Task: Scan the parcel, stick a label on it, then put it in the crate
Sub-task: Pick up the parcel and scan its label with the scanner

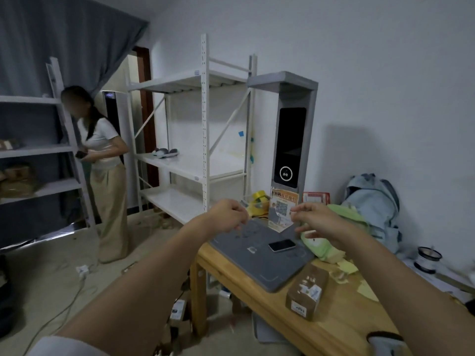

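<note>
Two bare hands hang raised above the grey mat (259, 263) on the wooden table (331, 327): the left hand (227, 214) curled nearly closed, the right hand (312, 218) with fingers pinched; I cannot tell whether either holds anything. The brown parcel (307, 291) lies untouched on the table beside the mat's near edge. A phone (282, 245) rests on the mat before the upright scanner (291, 140).
</note>
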